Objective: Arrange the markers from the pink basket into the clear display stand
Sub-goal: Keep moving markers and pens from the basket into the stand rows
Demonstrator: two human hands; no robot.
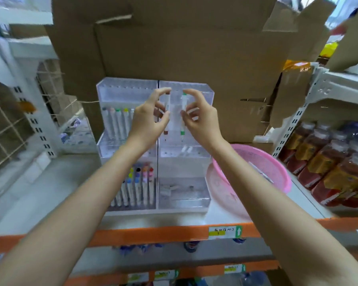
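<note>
Hands are holding one marker each in front of the clear display stand (184, 200), which is sitting on a shelf (153, 234) with an orange front edge. The left hand (151, 118) is pinching a white marker with brown ends (166, 131) between thumb and curled fingers. The right hand (203, 118) is pinching a white marker with green caps (183, 104) the same way. Both markers are standing roughly upright, close together, level with the stand's upper right tier.

The stand is showing two columns of stepped tiers. In the upper left tier a row of white markers (117, 122) is leaning back with grey, peach, green and yellow caps. In the lower left tier another row (136, 186) is showing yellow, blue, black, pink and red caps.

Just beside the stand on its right, the pink basket (279, 164) is tilting on the shelf, with a white marker (260, 172) lying inside. Cardboard boxes (184, 48) are standing behind, and bottles (329, 162) are filling the neighbouring shelf at the right.
</note>
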